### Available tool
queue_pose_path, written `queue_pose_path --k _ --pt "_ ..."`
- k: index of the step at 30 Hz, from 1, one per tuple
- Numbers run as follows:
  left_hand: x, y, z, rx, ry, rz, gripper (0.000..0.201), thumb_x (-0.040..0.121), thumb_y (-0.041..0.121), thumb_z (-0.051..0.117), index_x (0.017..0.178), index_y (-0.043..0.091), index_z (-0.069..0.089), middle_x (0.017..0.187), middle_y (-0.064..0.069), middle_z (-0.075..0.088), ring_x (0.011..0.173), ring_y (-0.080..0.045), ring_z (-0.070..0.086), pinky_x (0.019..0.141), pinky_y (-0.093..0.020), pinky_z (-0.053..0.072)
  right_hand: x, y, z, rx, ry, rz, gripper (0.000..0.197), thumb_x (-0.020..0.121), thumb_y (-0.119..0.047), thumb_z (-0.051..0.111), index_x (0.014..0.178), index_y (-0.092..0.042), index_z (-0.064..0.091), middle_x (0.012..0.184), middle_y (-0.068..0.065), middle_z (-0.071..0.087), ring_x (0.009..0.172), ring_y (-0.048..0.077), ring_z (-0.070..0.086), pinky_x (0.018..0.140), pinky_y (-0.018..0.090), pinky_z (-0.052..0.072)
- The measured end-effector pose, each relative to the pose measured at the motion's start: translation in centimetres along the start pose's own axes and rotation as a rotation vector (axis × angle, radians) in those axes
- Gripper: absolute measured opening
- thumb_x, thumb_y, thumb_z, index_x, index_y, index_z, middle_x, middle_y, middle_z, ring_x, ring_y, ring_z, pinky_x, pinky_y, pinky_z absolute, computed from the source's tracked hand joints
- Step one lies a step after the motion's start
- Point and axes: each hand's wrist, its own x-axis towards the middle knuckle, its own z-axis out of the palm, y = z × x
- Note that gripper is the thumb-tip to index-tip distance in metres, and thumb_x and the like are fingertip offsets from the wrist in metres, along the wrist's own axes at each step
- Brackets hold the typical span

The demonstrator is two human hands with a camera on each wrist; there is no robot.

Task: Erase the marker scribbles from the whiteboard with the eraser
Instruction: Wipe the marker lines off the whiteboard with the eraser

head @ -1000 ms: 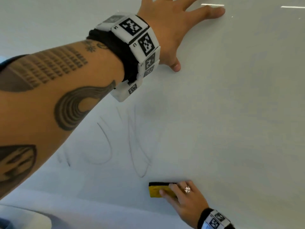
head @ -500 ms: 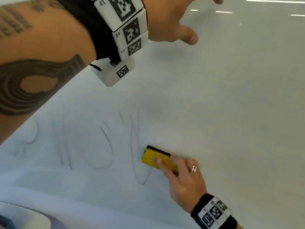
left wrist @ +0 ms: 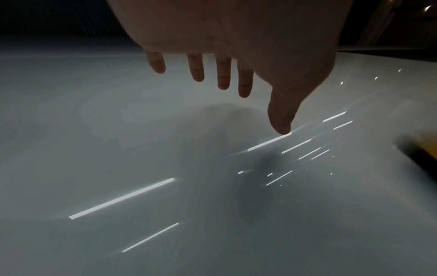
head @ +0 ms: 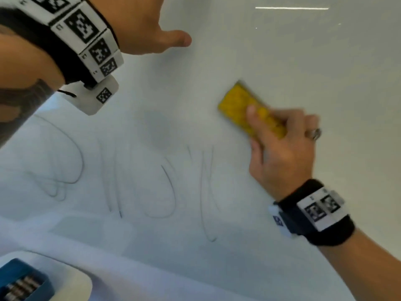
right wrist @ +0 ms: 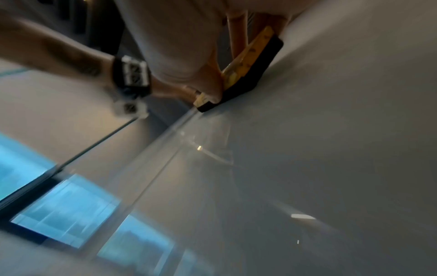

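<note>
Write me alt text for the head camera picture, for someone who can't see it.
A person's right hand grips a yellow eraser against a whiteboard, above and to the right of faint grey marker scribbles that remain unerased. The left hand reaches over the board's upper part, thumb out. A blue box sits at the lower left corner.

We are seeing ceiling lights glaring off the whiteboard point(head: 282, 61); both wrist views are looking dim, the right one motion-blurred.
</note>
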Motion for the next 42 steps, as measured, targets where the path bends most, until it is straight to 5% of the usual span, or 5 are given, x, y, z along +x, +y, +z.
queue_pose_path --k 9,19,27,36,42 --pt "-2.4 -7.9 -1.1 0.118 -0.026 0.229 0.098 0.073 0.062 0.067 0.153 0.045 0.013 0.159 -0.001 0.031 0.133 -0.038 0.044 0.100 -0.064 0.041 -22.0 -6.8 2.1 0.084 -0.646 -0.440 0.040 0.102 -0.007 0.034 0.129 -0.015 0.064 0.100 0.014 0.066 0.082 0.031 0.047 0.068 0.041 0.054" --pt "-2.7 -12.6 2.1 0.320 0.017 0.338 0.139 0.047 0.045 0.095 0.156 0.041 0.009 0.164 -0.007 0.010 0.149 -0.038 0.012 0.113 -0.065 0.022 1.3 -5.8 2.8 -0.015 -0.064 0.066 0.042 0.086 -0.012 0.069 0.127 -0.017 0.071 0.106 0.022 0.059 0.085 0.036 0.049 0.074 0.044 0.041" --pt "-2.2 -12.8 2.4 0.272 0.000 0.330 0.140 0.043 0.044 0.097 0.154 0.043 0.012 0.160 -0.012 0.019 0.138 -0.044 0.031 0.097 -0.063 0.041 -23.4 -11.6 3.3 -0.016 -0.661 -0.277 0.039 0.100 -0.007 0.041 0.131 -0.015 0.063 0.106 0.015 0.058 0.085 0.033 0.049 0.069 0.048 0.054" --pt "-2.1 -13.1 3.0 0.180 -0.065 0.260 0.134 0.046 0.040 0.097 0.150 0.049 0.013 0.144 -0.019 0.039 0.123 -0.046 0.046 0.083 -0.061 0.049 -0.5 -8.0 3.5 -0.061 -0.125 0.001 0.038 0.088 -0.012 0.070 0.125 -0.019 0.073 0.100 0.024 0.061 0.078 0.036 0.053 0.074 0.039 0.038" --pt "-2.3 -13.3 2.7 0.174 -0.045 0.280 0.134 0.047 0.041 0.096 0.151 0.047 0.012 0.152 -0.016 0.032 0.132 -0.044 0.039 0.090 -0.061 0.046 -12.9 -13.9 6.7 0.001 -0.334 -0.079 0.043 0.086 -0.002 0.064 0.128 -0.009 0.070 0.100 0.020 0.060 0.077 0.030 0.049 0.067 0.044 0.046"
